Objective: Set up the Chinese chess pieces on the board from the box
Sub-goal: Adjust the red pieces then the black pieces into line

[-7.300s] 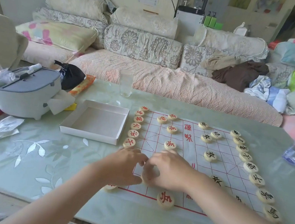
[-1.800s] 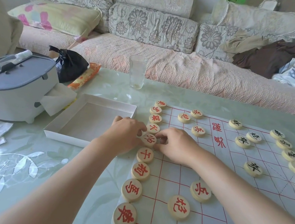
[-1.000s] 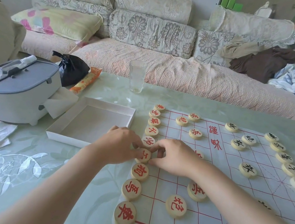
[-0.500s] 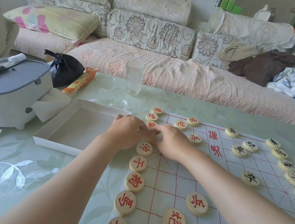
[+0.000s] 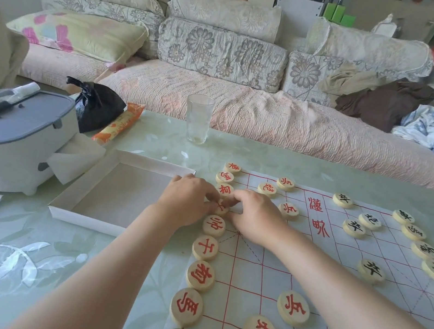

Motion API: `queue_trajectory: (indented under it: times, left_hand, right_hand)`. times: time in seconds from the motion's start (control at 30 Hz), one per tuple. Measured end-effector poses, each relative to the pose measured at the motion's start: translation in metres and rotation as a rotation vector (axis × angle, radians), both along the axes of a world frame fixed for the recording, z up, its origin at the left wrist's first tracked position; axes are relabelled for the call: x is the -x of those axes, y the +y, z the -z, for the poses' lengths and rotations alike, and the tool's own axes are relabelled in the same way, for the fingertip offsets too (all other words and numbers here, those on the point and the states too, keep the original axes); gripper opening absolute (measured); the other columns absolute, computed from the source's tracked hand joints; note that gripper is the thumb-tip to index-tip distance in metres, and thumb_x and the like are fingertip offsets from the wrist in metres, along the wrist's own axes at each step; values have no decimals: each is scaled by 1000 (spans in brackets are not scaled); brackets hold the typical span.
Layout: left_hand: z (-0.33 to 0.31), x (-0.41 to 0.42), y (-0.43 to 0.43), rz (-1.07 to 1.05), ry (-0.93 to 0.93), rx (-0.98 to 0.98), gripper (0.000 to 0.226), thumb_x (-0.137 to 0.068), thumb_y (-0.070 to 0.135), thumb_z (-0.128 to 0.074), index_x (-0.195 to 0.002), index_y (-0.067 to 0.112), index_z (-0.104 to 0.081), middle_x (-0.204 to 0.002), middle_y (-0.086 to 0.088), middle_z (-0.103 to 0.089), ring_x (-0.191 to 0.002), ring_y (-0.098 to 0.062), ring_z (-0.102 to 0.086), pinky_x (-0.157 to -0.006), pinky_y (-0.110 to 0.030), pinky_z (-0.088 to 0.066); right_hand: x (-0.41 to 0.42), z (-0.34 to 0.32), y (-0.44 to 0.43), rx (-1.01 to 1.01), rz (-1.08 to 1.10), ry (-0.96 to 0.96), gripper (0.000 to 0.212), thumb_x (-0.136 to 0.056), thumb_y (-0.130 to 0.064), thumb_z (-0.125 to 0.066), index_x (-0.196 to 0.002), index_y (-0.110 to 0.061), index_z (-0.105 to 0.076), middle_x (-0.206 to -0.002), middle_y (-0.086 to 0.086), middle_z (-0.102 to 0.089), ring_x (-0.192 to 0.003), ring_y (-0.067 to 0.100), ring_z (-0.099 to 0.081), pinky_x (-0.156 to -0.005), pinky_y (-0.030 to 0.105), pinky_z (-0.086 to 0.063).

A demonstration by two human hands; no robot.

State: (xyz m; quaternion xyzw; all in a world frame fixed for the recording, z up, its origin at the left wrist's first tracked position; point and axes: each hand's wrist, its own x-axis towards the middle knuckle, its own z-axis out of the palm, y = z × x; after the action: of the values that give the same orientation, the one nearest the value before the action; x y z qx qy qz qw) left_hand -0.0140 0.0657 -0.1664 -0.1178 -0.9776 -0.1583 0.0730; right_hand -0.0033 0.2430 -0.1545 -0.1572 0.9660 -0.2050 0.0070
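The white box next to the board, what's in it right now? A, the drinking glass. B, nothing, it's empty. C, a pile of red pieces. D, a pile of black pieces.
B: the white box shows only its bare floor, with the pieces laid out on the board and the glass standing on the table beyond it.

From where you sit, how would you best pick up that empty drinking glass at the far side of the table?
Probably around the middle of its wall, coming from the near side. The drinking glass stands upright with its open mouth up and bare table around it, so fingers can wrap its round side. Both hands are busy at a red piece now: left hand, right hand.
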Motion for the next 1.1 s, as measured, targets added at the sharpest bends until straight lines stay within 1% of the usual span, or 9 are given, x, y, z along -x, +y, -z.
queue_trajectory:
  times: [0.17, 0.3, 0.37, 0.47, 0.67, 0.87, 0.97, 1.03, 1.1]
  left_hand:
    - [1, 1, 0, 13, -2, -27, 24, -94, 42, -52, -115, 45, -64, -118, 12, -66, -112, -17, -49, -91, -29, -26]
    - [1, 1, -4, -7, 33, -29, 24, -90, 50, -56, -110, 41, -66, -111, 13, -64, -111, -17, -48, -93, -33, -29]
    - [1, 2, -5, -12, 17, -24, 22, -90, 49, -56, -108, 41, -66, -106, 17, -66, -110, -16, -48, -93, -33, -29]
    - [2, 4, -3, -9, -1, -41, 23, -91, 48, -55, -111, 41, -65, -108, 17, -67, -112, -16, -48, -98, -33, -28]
    - [-5, 20, -1, -66, 78, -67, 27, -95, 38, -51, -119, 35, -62, -115, 13, -65, -113, -16, -49, -96, -34, -29]
    - [-5, 39, 7, -68, 19, 4, 24, -94, 37, -49, -109, 38, -68, -112, 10, -67, -111, -18, -51, -97, -34, -28]
    - [-7, 45, 8, -46, 1, 27, 25, -94, 32, -49, -105, 41, -70, -112, 12, -67, -106, -16, -54, -97, -33, -27]
    - [-7, 47, 6, -22, -25, 3, 25, -94, 30, -50, -105, 42, -70, -114, 14, -66, -106, -14, -55, -98, -31, -27]
    - [-3, 47, 3, -1, -69, -56, 30, -94, 24, -50, -112, 41, -67, -121, 15, -64, -112, -14, -55, -102, -31, -31]
  right_hand:
    - [-1, 2, -3, 17, 28, 8, 8, -90, -36, -64, -97, -37, -61, -109, -15, -62, -102, 15, -59, -73, 30, -42]
    - [-1, 4, -3, 51, 40, 13, 28, -89, -37, -65, -116, -36, -63, -121, -15, -63, -109, 14, -58, -85, 34, -50]
    - [-1, 5, -4, 48, 40, 9, 30, -89, -37, -64, -118, -36, -62, -121, -15, -63, -109, 14, -59, -86, 36, -51]
    - [1, 4, 0, 48, 34, -23, 33, -87, -39, -64, -120, -37, -59, -116, -17, -61, -106, 12, -58, -87, 35, -51]
    - [26, -1, 12, 70, 76, 38, 33, -90, -20, -60, -122, -30, -59, -122, -10, -62, -114, 15, -57, -93, 34, -48]
    - [51, 4, 7, -5, -12, 48, 43, -90, -17, -58, -126, -40, -63, -139, -6, -58, -124, 19, -55, -97, 36, -48]
    - [57, 12, 5, -11, -34, 59, 34, -91, -29, -64, -122, -43, -65, -132, -10, -60, -124, 16, -53, -96, 38, -47]
    - [59, 15, 6, 5, -16, 76, 26, -88, -42, -68, -114, -43, -68, -121, -12, -62, -115, 14, -57, -90, 36, -48]
    - [61, 16, 8, 14, 14, 93, 24, -86, -48, -69, -109, -41, -68, -113, -11, -61, -107, 13, -58, -85, 33, -47]
